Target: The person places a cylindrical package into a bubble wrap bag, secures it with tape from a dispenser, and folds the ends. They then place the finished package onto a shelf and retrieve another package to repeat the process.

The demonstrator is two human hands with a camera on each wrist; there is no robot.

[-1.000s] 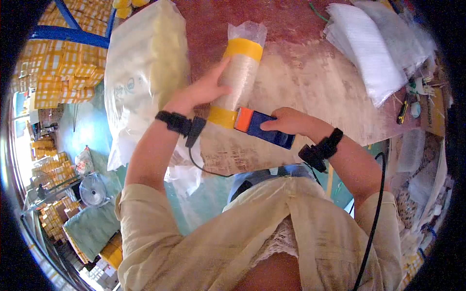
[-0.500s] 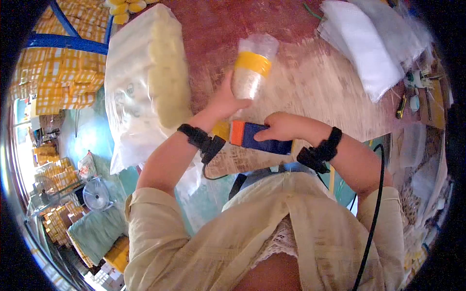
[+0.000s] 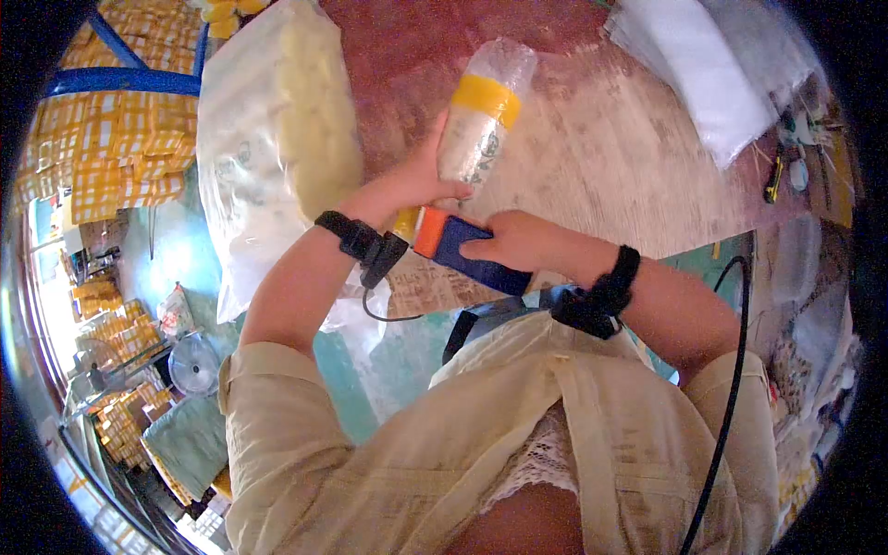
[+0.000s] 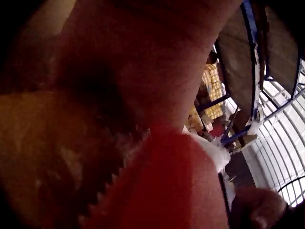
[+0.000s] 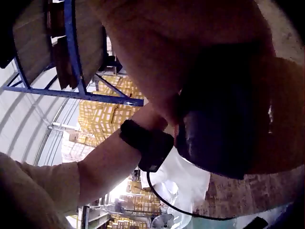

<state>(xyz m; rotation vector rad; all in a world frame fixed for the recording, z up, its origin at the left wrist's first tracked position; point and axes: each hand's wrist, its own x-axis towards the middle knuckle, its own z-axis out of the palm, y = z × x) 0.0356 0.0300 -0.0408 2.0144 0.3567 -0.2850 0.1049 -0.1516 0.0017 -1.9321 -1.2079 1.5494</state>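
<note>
A clear plastic-wrapped cylindrical package (image 3: 472,139) with yellow tape round its upper part lies slanted on the table; green markings show through its wrap. My left hand (image 3: 402,188) grips its lower left side, thumb across the front, fingers along the far side. Below that hand, more yellow tape shows. My right hand (image 3: 541,245) holds a blue tape dispenser (image 3: 472,256), its orange end close to the left hand and the package's lower end. In the left wrist view, the dispenser's red, toothed end (image 4: 162,191) fills the lower middle, beside a dark, blurred yellowish surface.
A large plastic bag of pale yellow items (image 3: 277,120) stands on the table's left side. White foam sheets (image 3: 698,74) lie at the back right, with a yellow cutter (image 3: 774,180) nearby. A fan (image 3: 193,363) and stacked yellow-and-white boxes (image 3: 111,148) are at the left.
My left hand has gone from spread fingers on the package to a grip round it. The package has shifted right, with markings now showing. The dispenser has moved left with my right hand.
</note>
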